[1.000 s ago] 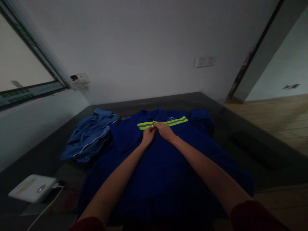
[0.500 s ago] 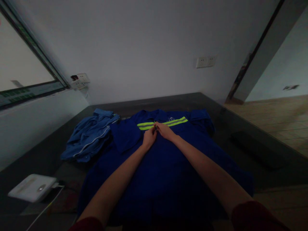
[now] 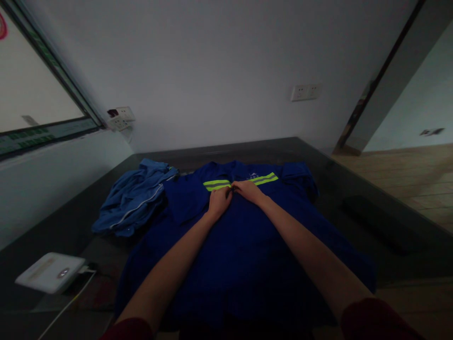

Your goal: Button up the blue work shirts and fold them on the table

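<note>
A dark blue work jacket with a yellow-green reflective band lies spread flat on a dark table. Both my arms reach over it. My left hand and my right hand meet at the middle of the jacket's front, just below the band. The fingertips of both pinch the cloth at the front closure. What sits between the fingertips is too small and dim to tell.
A lighter blue garment lies crumpled left of the jacket. A white device with a cable sits at the table's near left. A flat dark object lies on the right. Wall sockets are behind; a window is at left.
Both hands stay together at the jacket's front with only small finger movement. The view has shifted slightly.
</note>
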